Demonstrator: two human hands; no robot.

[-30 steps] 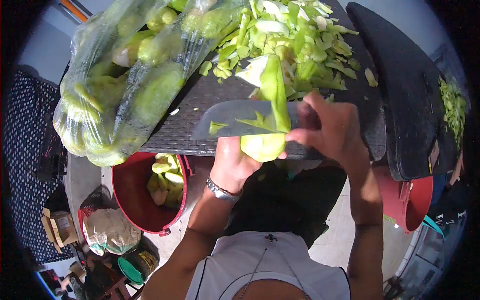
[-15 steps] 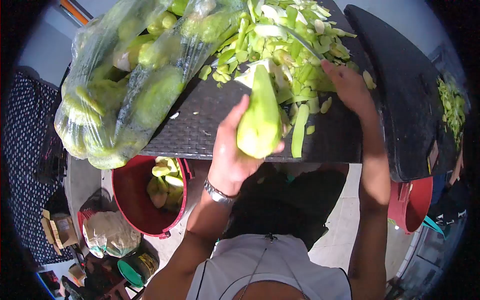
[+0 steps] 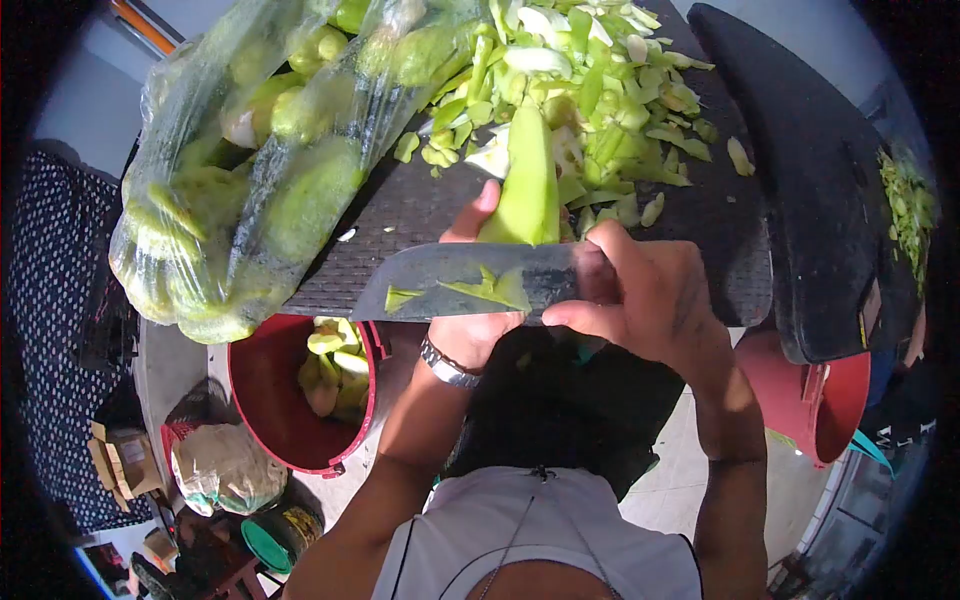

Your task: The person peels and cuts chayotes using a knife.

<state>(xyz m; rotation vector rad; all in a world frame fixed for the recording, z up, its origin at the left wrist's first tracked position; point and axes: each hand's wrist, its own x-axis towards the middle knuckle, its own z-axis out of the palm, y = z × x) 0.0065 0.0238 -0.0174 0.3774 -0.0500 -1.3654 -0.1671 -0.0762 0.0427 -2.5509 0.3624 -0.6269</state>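
Note:
My left hand [image 3: 472,338] grips a peeled, pale green mango [image 3: 530,185] from below, its narrow end pointing away from me. In my right hand [image 3: 655,295] is a wide-bladed knife [image 3: 430,278], fingers wrapped around the handle end. The blade lies crosswise over the near end of the mango and hides most of my left fingers; whether it touches the flesh I cannot tell. Scraps of green peel stick to the blade. Just beyond the mango, a heap of green and whitish peelings [image 3: 600,110] covers part of the dark woven tabletop [image 3: 400,235].
A clear plastic bag of green fruit [image 3: 250,190] sits at the table's left. Below it stands a red bucket [image 3: 265,400] holding fruit pieces. Another red bucket [image 3: 840,400] and a black chair-like panel [image 3: 810,200] are on the right. A green-rimmed pail [image 3: 268,543] stands lower left.
My right hand has brought the knife from the peelings heap toward me, over the near end of the mango. A long peel strip near the table edge is no longer in sight.

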